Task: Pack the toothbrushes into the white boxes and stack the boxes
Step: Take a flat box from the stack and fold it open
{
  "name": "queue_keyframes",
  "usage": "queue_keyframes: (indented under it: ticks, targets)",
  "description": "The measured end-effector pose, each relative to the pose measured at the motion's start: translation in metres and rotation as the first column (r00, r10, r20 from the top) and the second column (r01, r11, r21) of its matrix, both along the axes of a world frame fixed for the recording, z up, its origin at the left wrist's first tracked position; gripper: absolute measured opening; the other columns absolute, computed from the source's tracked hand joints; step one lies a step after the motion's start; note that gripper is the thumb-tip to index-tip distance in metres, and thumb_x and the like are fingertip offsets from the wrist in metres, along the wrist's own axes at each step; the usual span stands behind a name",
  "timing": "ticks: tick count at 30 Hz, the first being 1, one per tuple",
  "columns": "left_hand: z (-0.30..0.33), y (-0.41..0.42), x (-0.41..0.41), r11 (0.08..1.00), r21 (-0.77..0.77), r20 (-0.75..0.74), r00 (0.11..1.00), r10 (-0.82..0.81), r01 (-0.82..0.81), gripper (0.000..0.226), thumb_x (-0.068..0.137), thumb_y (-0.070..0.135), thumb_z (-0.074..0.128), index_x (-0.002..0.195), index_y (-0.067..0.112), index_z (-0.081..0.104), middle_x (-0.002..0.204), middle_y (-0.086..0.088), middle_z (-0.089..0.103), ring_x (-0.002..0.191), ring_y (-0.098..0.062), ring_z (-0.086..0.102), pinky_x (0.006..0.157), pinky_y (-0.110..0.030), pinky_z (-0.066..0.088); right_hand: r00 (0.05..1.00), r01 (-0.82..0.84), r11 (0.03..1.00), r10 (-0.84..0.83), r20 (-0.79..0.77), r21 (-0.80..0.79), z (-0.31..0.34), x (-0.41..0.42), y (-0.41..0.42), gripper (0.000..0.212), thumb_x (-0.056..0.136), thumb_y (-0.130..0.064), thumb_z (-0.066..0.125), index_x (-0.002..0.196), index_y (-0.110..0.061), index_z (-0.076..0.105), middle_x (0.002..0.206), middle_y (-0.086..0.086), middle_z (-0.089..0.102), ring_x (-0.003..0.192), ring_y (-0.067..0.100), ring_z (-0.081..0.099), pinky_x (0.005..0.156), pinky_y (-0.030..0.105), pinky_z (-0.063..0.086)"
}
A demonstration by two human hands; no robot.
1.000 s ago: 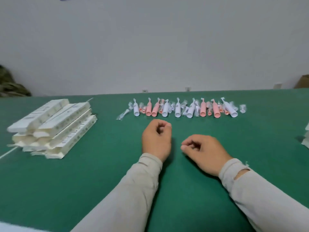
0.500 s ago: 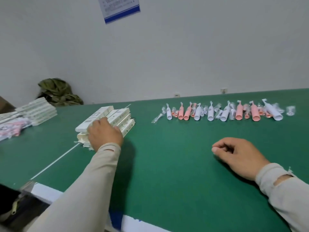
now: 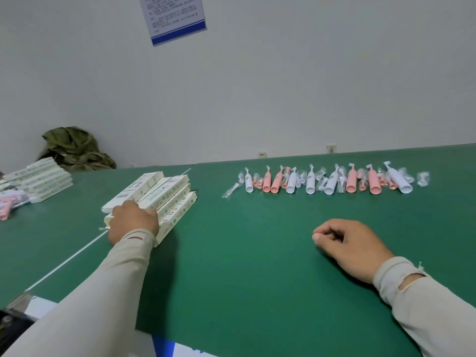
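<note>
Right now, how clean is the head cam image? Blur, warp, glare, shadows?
Head view: even, soft light with no glare. Faint shadows sit under the left hand and the right hand. Wide-angle warp tilts the table's far edge and the wall poster. Poster text and box print are too soft to read; the toothbrushes look reasonably sharp.

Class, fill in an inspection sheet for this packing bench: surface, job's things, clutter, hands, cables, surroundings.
Surface: green table, white seam line at left.
Job's things: pile of white boxes; row of pink and white toothbrushes with wrapped brush heads.
Clutter: second box stack far left; green cloth bundle.
Hands: left hand on the box pile; right hand curled, empty, on table.
Cables: nothing seen.
Surroundings: white wall, posted notice, wall sockets.
</note>
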State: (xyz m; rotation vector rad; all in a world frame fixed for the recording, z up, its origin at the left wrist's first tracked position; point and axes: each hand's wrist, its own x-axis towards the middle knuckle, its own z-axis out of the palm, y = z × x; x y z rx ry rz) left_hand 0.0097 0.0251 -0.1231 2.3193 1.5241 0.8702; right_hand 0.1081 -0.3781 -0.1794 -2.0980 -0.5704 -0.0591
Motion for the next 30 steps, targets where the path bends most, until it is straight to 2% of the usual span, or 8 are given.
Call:
queue_keyframes:
  ticks: [7, 11, 16, 20, 22, 25, 27, 30]
  targets:
    - [0.002, -0.025, 0.000, 0.991, 0.043, 0.199, 0.971, -0.131, 0.125, 0.016, 0.093, 0.029, 0.056, 0.089, 0.019, 0.068, 0.106, -0.010, 0.067, 0.079, -0.031, 0.053, 0.072, -0.038, 0.045, 1.000, 0.005, 1.000, -0.005, 0.003, 0.003, 0.003, 0.000, 0.000, 0.012, 0.087, -0.027, 0.072, 0.075, -0.028, 0.072, 0.071, -0.020, 0.069, 0.063, 0.000, 0.061, 0.064, 0.014, 0.044]
    - [0.007, -0.109, 0.009, 0.878, 0.284, 0.382, 0.795, -0.471, 0.384, 0.013, 0.089, 0.033, 0.061, 0.078, 0.028, 0.063, 0.082, 0.004, 0.063, 0.069, -0.014, 0.050, 0.065, -0.028, 0.036, 0.998, -0.011, 0.972, 0.026, -0.060, 0.237, 0.006, -0.001, 0.008, 0.014, 0.090, -0.023, 0.070, 0.077, -0.018, 0.071, 0.068, -0.005, 0.071, 0.056, 0.007, 0.059, 0.059, 0.020, 0.050]
    - [-0.009, -0.245, 0.039, 0.589, 0.264, 0.363, 0.487, -0.795, 0.764, 0.019, 0.087, 0.032, 0.067, 0.070, 0.032, 0.058, 0.067, 0.013, 0.049, 0.068, -0.012, 0.050, 0.063, -0.026, 0.039, 0.828, 0.122, 0.659, 0.345, -0.442, 0.742, 0.021, -0.005, 0.007, 0.046, 0.086, -0.051, 0.063, 0.115, -0.015, 0.063, 0.101, 0.012, 0.076, 0.088, 0.021, 0.074, 0.070, 0.035, 0.060]
    - [-0.025, -0.306, 0.058, 0.343, 0.251, 0.158, 0.311, -0.937, 0.905, 0.009, 0.089, 0.035, 0.063, 0.084, 0.028, 0.067, 0.076, 0.013, 0.050, 0.073, -0.012, 0.053, 0.068, -0.031, 0.047, 0.818, 0.363, 0.375, 0.311, -0.485, 0.853, 0.031, 0.005, -0.008, 0.024, 0.100, -0.016, 0.055, 0.117, -0.003, 0.064, 0.099, 0.013, 0.076, 0.082, 0.022, 0.075, 0.075, 0.036, 0.063]
    - [-0.032, -0.312, 0.061, 0.237, 0.286, 0.170, 0.195, -0.966, 0.928, 0.007, 0.090, 0.033, 0.062, 0.088, 0.031, 0.069, 0.074, 0.013, 0.054, 0.068, -0.008, 0.051, 0.066, -0.028, 0.046, 0.836, 0.412, 0.344, 0.227, -0.500, 0.844, 0.033, 0.011, -0.017, 0.018, 0.099, -0.011, 0.054, 0.112, -0.006, 0.066, 0.097, 0.010, 0.077, 0.079, 0.020, 0.074, 0.076, 0.037, 0.061]
    - [-0.040, -0.301, 0.070, 0.345, 0.275, 0.644, 0.095, -0.759, 0.897, 0.007, 0.092, 0.023, 0.064, 0.086, 0.023, 0.065, 0.065, 0.018, 0.058, 0.060, 0.004, 0.051, 0.059, -0.011, 0.040, 0.850, 0.385, 0.507, 0.130, -0.510, 0.771, 0.033, 0.015, -0.027, 0.018, 0.099, -0.018, 0.056, 0.112, -0.011, 0.067, 0.095, 0.006, 0.078, 0.072, 0.017, 0.073, 0.059, 0.031, 0.058]
    - [-0.041, -0.288, 0.079, 0.374, 0.065, 0.857, 0.140, -0.495, 0.925, 0.013, 0.097, 0.021, 0.062, 0.092, 0.009, 0.065, 0.073, 0.024, 0.062, 0.063, 0.009, 0.052, 0.061, -0.010, 0.042, 0.845, 0.342, 0.605, 0.137, -0.517, 0.719, 0.031, 0.014, -0.027, 0.022, 0.099, -0.023, 0.058, 0.111, -0.009, 0.069, 0.090, 0.006, 0.077, 0.065, 0.016, 0.069, 0.052, 0.026, 0.052]
    - [-0.039, -0.277, 0.086, -0.076, -0.255, 0.947, 0.232, -0.223, 0.964, 0.034, 0.097, 0.050, 0.053, 0.101, 0.024, 0.076, 0.098, 0.005, 0.070, 0.079, -0.008, 0.064, 0.069, -0.028, 0.053, 0.835, 0.164, 0.735, 0.251, -0.489, 0.658, 0.027, 0.003, -0.015, 0.025, 0.099, -0.027, 0.059, 0.109, -0.007, 0.070, 0.096, 0.011, 0.076, 0.075, 0.021, 0.069, 0.059, 0.029, 0.053]
